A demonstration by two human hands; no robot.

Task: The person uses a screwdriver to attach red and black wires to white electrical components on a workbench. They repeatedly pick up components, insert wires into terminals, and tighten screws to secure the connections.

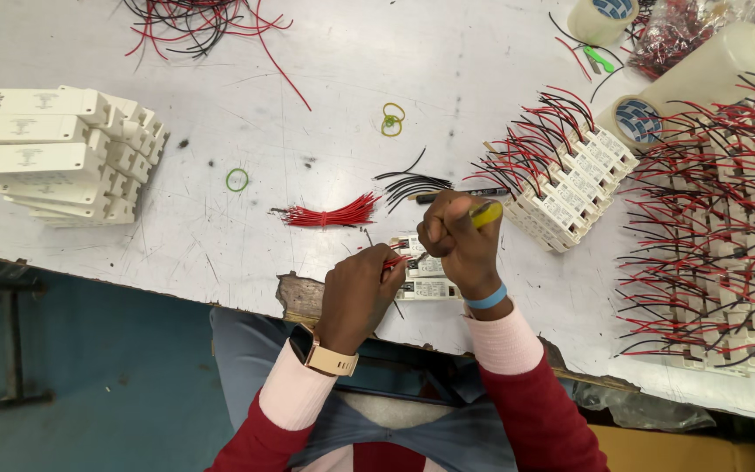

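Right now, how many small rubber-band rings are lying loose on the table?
3. One green rubber band lies alone left of the red wire bundle. A yellow ring and a green ring overlap farther up the table. More could be hidden under wires.

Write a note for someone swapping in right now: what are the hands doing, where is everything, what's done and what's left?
Left hand: fingers pinch a red wire at the small white units near the table edge.
Right hand: fist around a yellow-handled tool, pressing down on those units.
Supplies: red wire bundle and loose black wires just beyond the hands.
Done: wired units in rows, with a bigger batch at the right.
Left: apparently the stack of white units without wires at the left.
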